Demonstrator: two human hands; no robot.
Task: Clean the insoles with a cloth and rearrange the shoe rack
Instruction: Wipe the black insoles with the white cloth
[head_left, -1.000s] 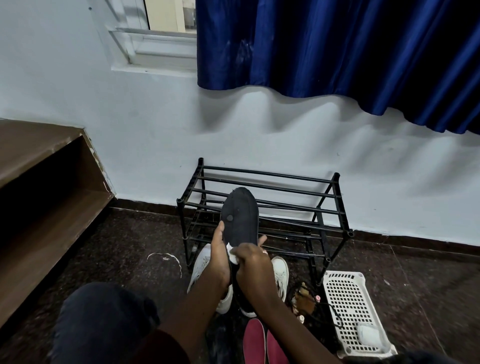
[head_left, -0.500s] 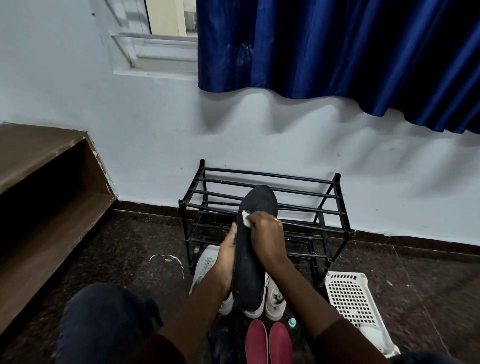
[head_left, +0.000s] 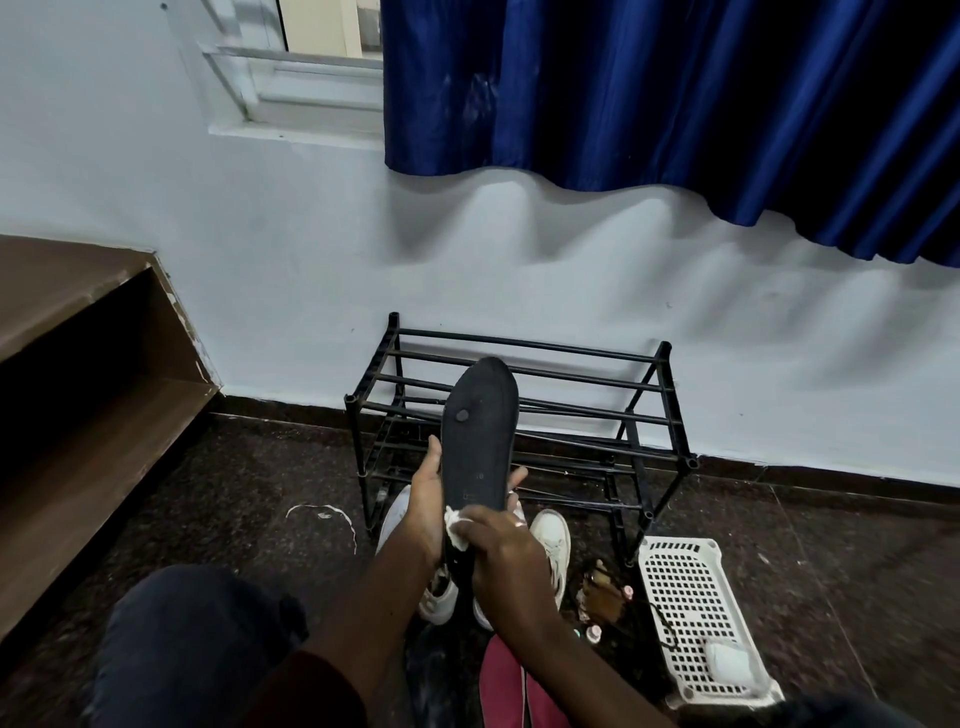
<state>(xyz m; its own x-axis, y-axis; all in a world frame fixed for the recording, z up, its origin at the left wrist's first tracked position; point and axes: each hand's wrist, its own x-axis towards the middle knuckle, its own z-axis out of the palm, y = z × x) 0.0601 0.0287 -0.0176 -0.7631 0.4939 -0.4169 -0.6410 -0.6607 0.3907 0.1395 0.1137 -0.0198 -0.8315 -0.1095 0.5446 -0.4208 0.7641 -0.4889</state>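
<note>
Insole (head_left: 478, 431): black, upright, in front of rack (head_left: 663, 353).
Left hand (head_left: 423, 512): grips its lower part.
Right hand (head_left: 498, 545): pinches cloth (head_left: 456, 527) against its heel.
Progress: wiping underway; rack bare, shoes (head_left: 553, 540) on floor before it.

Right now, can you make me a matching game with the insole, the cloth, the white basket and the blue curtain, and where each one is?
Things:
1. insole
2. cloth
3. white basket
4. blue curtain

Places:
A. on the floor, to the right of the shoe rack
B. pinched in the right hand
C. hanging high up, over the wall
D. held up by the left hand

Pairs: 1-D, 2-B, 3-A, 4-C.
</note>
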